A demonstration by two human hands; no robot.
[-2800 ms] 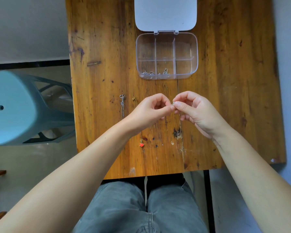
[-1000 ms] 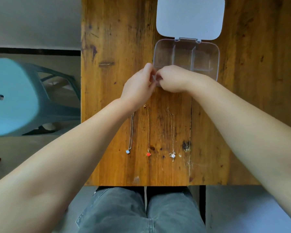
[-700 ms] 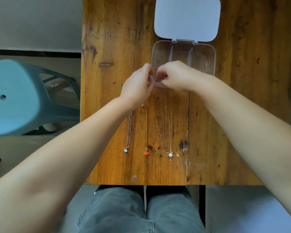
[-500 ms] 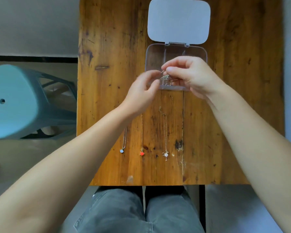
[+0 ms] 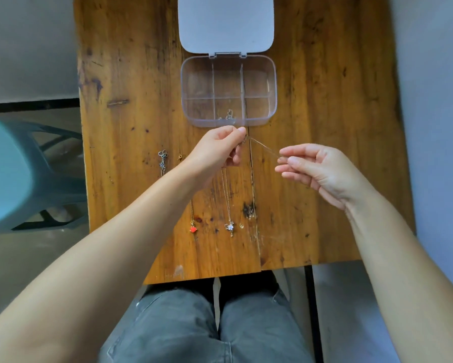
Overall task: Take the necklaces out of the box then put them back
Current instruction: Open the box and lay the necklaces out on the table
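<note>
A clear plastic box (image 5: 272,82) with several compartments stands open on the wooden table (image 5: 131,82), its white lid (image 5: 225,23) folded back. One necklace (image 5: 228,116) lies in its near middle compartment. A thin chain necklace (image 5: 263,147) is stretched above the table between my hands. My left hand (image 5: 217,153) pinches one end just below the box; my right hand (image 5: 317,169) pinches the other end, lower right. Three necklaces lie on the table: a silver one (image 5: 163,161) partly under my left arm, a red-pendant one (image 5: 192,228), and a flower-pendant one (image 5: 230,226).
A light blue plastic stool (image 5: 15,176) stands to the left of the table. My legs in grey trousers (image 5: 207,326) are under the table's near edge. Bare wood shows to the right of the box.
Both hands have drawn back from the box toward me, carrying a necklace out of it. They have moved apart, pulling the chain straight between them.
</note>
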